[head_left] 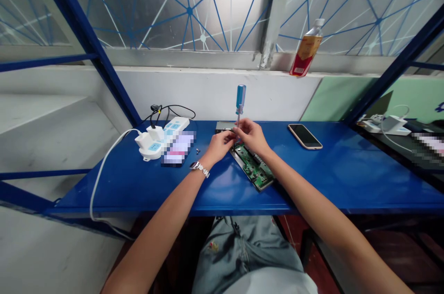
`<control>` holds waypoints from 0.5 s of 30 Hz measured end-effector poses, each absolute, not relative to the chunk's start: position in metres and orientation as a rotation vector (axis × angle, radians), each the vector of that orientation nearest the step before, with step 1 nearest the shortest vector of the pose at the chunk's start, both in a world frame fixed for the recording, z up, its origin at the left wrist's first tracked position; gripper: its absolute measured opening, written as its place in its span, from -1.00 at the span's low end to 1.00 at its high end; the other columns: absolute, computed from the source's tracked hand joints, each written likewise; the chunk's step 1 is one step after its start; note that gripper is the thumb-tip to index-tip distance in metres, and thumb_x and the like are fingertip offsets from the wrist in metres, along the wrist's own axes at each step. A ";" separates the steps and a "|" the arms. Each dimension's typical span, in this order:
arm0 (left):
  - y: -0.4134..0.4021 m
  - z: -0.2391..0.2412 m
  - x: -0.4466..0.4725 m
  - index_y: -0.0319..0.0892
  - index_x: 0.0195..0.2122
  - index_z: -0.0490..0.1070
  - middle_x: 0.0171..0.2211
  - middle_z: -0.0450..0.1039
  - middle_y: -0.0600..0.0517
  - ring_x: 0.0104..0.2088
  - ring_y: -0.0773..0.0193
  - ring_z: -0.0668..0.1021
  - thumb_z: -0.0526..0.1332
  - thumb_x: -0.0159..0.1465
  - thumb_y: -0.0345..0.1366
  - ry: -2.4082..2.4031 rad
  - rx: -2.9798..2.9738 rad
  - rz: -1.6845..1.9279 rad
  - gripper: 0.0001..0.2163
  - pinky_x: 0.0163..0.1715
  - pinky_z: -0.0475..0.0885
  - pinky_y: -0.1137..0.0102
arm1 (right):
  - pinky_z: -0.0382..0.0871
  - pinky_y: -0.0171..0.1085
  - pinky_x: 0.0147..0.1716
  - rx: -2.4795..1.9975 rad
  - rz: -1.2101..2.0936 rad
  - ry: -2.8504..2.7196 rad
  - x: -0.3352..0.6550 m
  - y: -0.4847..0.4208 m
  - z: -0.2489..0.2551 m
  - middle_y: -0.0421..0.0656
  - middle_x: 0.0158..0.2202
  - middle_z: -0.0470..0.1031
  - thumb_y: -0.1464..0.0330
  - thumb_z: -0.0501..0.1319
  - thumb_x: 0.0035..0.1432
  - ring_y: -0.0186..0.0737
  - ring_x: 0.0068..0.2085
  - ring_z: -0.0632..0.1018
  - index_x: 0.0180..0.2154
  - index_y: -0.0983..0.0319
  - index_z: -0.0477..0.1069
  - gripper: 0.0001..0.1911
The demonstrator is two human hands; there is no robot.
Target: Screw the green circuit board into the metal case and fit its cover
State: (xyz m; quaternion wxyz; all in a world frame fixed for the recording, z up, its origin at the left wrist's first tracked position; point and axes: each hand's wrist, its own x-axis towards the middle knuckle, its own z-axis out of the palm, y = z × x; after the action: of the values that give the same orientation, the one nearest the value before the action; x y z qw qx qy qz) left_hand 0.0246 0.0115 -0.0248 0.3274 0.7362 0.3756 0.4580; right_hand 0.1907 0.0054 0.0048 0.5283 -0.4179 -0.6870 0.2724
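Observation:
A screwdriver [240,98] with a blue handle stands nearly upright over a green circuit board [252,167] in a metal frame. My right hand [254,137] is closed, its fingers around the thin shaft below the handle. From the left, my left hand [220,146] meets it, thumb and fingertips pinched together close to the shaft at the board's far end. What lies in that pinch is too small to make out, and the screwdriver's tip is hidden by the fingers. Just behind the hands sits a grey metal box-shaped part [225,125].
Small screws [197,151] lie left of my left hand. Further left are a lit phone [178,148] and a white power strip [176,126] with plugs and cables. A dark-screened phone [305,136] lies right on the blue table [333,178]. A bottle [306,51] stands on the ledge.

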 end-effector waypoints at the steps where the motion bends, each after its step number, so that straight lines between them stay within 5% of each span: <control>1: 0.011 -0.025 0.025 -0.24 -0.22 0.58 -0.26 0.66 -0.08 -0.25 0.17 0.66 0.30 0.26 -0.30 0.989 1.926 1.194 -0.86 -0.16 0.55 0.34 | 0.39 -0.27 -0.38 -1.016 0.604 -1.680 0.191 0.004 0.005 -0.21 -0.43 0.51 0.13 0.24 0.23 -0.24 -0.43 0.51 -0.26 0.19 0.43 -0.75; 15: 0.013 -0.013 0.006 -0.19 -0.18 0.60 -0.23 0.67 -0.07 -0.25 0.18 0.65 0.29 0.27 -0.24 1.127 2.092 1.099 -0.82 -0.26 0.52 0.37 | 0.38 -0.25 -0.36 -0.946 0.557 -1.722 0.199 -0.001 0.010 -0.20 -0.37 0.55 0.22 0.02 0.39 -0.25 -0.47 0.51 -0.04 0.12 0.15 -0.82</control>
State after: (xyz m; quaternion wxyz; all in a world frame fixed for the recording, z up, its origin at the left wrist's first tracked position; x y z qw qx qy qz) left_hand 0.0064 0.0133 -0.0128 0.2590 0.7717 0.4157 0.4057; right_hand 0.1990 -0.0009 0.0100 0.5224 -0.3951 -0.7191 0.2324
